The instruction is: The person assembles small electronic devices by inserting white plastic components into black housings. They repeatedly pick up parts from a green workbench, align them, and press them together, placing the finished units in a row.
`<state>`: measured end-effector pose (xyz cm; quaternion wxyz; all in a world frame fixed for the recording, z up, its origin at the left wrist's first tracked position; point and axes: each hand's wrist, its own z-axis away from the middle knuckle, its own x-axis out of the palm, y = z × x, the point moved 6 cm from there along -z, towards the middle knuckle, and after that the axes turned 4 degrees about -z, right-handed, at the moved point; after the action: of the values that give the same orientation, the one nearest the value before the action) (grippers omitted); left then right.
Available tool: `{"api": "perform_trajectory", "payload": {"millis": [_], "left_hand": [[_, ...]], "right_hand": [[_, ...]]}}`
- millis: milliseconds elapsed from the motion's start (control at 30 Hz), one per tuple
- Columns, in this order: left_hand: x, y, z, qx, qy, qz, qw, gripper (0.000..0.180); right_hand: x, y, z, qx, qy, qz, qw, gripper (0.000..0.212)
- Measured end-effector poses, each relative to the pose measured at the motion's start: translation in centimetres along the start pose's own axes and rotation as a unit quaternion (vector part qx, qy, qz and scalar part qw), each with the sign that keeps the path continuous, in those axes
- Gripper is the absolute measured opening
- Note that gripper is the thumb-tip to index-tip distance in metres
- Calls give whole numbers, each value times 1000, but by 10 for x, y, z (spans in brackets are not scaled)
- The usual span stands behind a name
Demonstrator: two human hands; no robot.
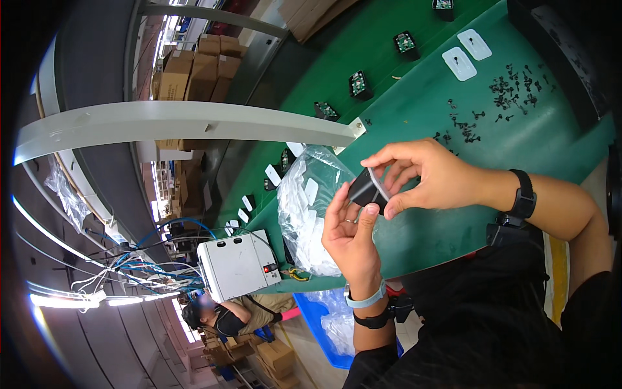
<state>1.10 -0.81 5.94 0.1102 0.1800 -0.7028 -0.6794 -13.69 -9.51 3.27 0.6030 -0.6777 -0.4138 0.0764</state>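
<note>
Between both hands is a small black plastic housing (365, 189) with a white cover plate (380, 184) along one side. My left hand (353, 236) grips the housing from the lower left, thumb and fingers closed on it. My right hand (437, 176) curves round the other side, with fingertips and thumb at the edge of the white plate and the housing. The inside of the housing is turned away from view. Just left of my left hand is a clear plastic bag (304, 214) of white cover plates.
Black small parts (512, 91) lie scattered on the green table (414, 104). Two white plates (460, 63) lie beyond, near several black housings with circuit boards (359, 84). A grey metal post (194, 123), a white box (238, 262) with cables and a blue bin (317, 324) are nearby.
</note>
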Motion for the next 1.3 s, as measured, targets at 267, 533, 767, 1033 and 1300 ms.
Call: {"api": "perform_trajectory", "payload": {"millis": [267, 533, 767, 1033, 1300], "left_hand": [[3, 0, 2, 15, 9, 11, 1000, 50], [31, 3, 10, 60, 51, -87, 993, 54], [22, -7, -4, 24, 22, -34, 999, 46], [23, -7, -4, 58, -59, -76, 994, 45], [44, -20, -29, 48, -111, -93, 988, 43]], "right_hand": [[0, -9, 1, -47, 1, 93, 995, 67], [4, -6, 10, -167, 67, 278, 944, 56], [-2, -15, 1, -174, 28, 240, 955, 52], [-5, -7, 0, -43, -18, 133, 990, 47], [-27, -8, -10, 17, 33, 145, 989, 40]]}}
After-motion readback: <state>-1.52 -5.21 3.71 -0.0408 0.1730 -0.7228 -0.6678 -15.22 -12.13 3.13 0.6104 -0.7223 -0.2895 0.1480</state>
